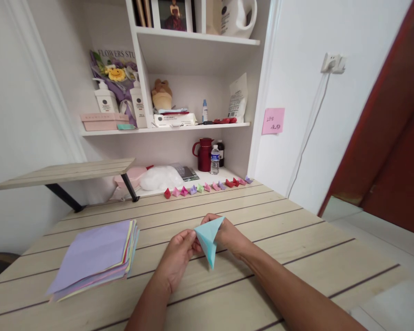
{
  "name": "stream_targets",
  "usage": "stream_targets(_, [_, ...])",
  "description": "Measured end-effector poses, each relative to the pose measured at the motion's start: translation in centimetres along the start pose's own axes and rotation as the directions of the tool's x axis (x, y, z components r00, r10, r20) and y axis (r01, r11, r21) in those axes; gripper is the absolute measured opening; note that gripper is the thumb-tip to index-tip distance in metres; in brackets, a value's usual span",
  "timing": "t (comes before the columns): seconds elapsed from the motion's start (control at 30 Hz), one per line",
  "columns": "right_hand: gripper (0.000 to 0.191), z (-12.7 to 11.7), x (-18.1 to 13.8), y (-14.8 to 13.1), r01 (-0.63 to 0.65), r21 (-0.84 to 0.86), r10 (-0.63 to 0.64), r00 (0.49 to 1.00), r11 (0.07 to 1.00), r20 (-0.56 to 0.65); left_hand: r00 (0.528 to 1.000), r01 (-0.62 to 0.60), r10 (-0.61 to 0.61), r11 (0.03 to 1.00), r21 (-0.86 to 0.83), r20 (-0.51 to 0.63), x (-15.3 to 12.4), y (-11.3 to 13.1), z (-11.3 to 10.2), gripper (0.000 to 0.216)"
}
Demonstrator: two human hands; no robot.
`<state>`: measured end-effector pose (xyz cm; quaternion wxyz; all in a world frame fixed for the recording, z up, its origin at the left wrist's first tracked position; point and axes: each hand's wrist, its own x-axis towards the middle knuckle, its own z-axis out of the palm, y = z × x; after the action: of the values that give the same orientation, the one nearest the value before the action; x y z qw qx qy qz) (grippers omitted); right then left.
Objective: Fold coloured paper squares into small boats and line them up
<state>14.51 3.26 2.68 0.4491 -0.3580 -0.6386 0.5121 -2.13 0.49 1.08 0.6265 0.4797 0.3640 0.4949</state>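
Note:
A light-blue sheet of origami paper (209, 234), folded into a pointed shape with triangular flaps, is held above the table between both hands. My left hand (182, 250) pinches its left corner between thumb and fingers. Behind the paper, my right hand (224, 232) is curled around its far right side, and the paper hides part of those fingers. To the left lies a stack of coloured square paper (93, 253), a purple sheet on top. Along the table's back edge stands a row of several small folded paper pieces (207, 187) in red, pink, purple and green.
Wooden slats form the tabletop (279, 239). A raised wooden stand (69, 172) with black legs is at the back left. Behind the table, white shelves (193, 41) hold a red jug (204, 154), a water bottle (215, 160) and a clear plastic bag (162, 178).

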Motion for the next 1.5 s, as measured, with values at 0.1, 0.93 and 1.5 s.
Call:
stream_targets(0.1, [0.033, 0.1, -0.1, -0.4, -0.025, -0.049, 0.025, 1.000, 0.998, 0.003, 1.000, -0.009, 0.009, 0.997, 0.079, -0.005, -0.1, 0.2, 0.2, 0.042])
stream_targets(0.93, [0.019, 0.4, -8.7, -1.9, -0.164, -0.857, 0.188, 0.979, 0.488, -0.080, 0.917, -0.252, 0.321, 0.008, 0.968, 0.236, -8.0, -2.8, 0.7, 0.079])
stream_targets(1.5, [0.060, -2.9, -13.2, -1.3, 0.172, -0.790, -0.125, 0.985, 0.589, 0.121, 0.903, -0.321, 0.268, -0.097, 0.942, 0.335, -8.1, -2.7, 0.7, 0.063])
